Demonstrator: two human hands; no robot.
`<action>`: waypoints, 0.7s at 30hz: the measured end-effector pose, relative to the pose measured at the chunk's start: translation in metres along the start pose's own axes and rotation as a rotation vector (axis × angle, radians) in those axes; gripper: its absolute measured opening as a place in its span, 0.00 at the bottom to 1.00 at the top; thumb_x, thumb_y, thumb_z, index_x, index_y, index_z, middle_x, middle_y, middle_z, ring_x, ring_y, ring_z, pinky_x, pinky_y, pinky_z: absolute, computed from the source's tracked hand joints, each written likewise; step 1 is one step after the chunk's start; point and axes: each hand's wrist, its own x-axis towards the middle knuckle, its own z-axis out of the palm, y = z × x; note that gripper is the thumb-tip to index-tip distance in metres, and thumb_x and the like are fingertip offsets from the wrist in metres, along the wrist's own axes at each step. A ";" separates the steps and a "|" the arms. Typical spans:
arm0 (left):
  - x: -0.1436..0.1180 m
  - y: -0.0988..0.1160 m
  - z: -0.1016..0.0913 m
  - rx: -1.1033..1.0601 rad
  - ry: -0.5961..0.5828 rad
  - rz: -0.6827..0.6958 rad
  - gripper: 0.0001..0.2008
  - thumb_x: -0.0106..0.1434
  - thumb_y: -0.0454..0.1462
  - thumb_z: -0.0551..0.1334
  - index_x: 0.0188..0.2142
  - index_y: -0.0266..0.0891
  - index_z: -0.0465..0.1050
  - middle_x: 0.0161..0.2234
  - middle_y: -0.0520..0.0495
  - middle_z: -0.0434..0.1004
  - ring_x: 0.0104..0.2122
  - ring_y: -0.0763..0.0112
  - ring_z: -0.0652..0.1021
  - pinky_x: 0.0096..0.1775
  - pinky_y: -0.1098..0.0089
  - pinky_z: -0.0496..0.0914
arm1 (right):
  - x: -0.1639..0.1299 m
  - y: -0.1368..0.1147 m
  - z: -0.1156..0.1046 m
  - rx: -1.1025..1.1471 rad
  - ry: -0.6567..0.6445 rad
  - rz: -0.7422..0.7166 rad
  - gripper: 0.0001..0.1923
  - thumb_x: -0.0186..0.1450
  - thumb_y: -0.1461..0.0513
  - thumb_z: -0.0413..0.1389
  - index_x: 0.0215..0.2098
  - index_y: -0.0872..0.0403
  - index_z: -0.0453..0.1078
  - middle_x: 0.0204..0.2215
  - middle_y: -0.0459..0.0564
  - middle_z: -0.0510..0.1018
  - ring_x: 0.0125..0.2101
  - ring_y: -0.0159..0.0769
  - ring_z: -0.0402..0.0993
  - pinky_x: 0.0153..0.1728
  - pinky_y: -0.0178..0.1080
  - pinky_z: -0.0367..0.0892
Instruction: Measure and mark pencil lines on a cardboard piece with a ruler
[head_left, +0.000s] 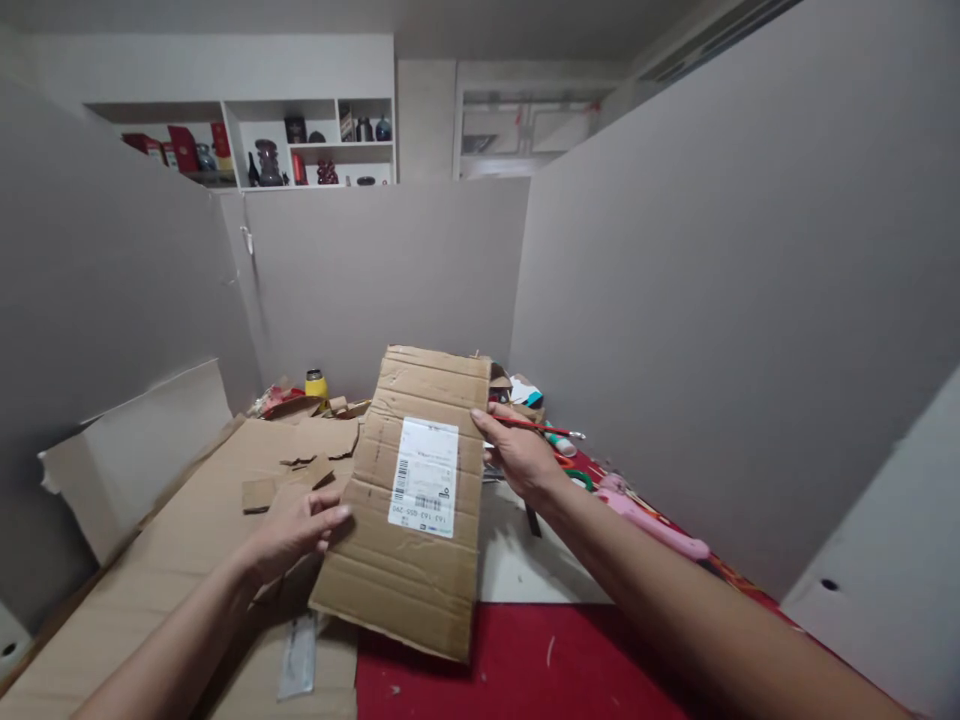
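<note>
A piece of brown corrugated cardboard [431, 580] with a white shipping label [424, 477] is held up in front of me, tilted, label side towards me. My left hand [304, 530] pinches its left edge between thumb and fingers. At its upper right edge my right hand [510, 445] grips the sheet, thumb on the front and fingers behind. A red pencil [532, 427] with a pale end also sits in my right hand, pointing right. Small cardboard scraps [289, 485] lie just beyond my left hand.
A large cardboard sheet [157, 560] covers the left of the red table [570, 665]. A pink glue gun [652, 520] lies on the right. A yellow bottle [316, 385] stands at the back left. Grey partitions [390, 270] enclose three sides.
</note>
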 end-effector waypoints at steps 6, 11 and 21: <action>-0.003 0.000 0.017 -0.047 -0.141 -0.043 0.26 0.53 0.45 0.71 0.49 0.37 0.76 0.43 0.40 0.82 0.41 0.56 0.80 0.51 0.56 0.70 | 0.001 0.015 0.001 0.042 -0.034 0.007 0.20 0.48 0.50 0.67 0.32 0.51 0.70 0.30 0.43 0.78 0.22 0.28 0.65 0.15 0.27 0.56; -0.003 -0.008 0.020 -0.056 -0.110 -0.019 0.27 0.55 0.46 0.70 0.52 0.39 0.72 0.47 0.38 0.80 0.43 0.55 0.80 0.51 0.55 0.70 | -0.003 0.028 0.001 0.033 -0.123 0.058 0.17 0.53 0.49 0.64 0.36 0.49 0.74 0.32 0.45 0.80 0.24 0.30 0.69 0.17 0.28 0.59; 0.004 -0.007 0.002 0.420 0.216 0.008 0.31 0.59 0.62 0.52 0.36 0.38 0.72 0.29 0.43 0.78 0.26 0.66 0.77 0.29 0.68 0.69 | -0.007 0.044 -0.004 -0.060 -0.201 0.176 0.13 0.55 0.53 0.65 0.34 0.52 0.75 0.28 0.47 0.80 0.23 0.30 0.70 0.20 0.30 0.61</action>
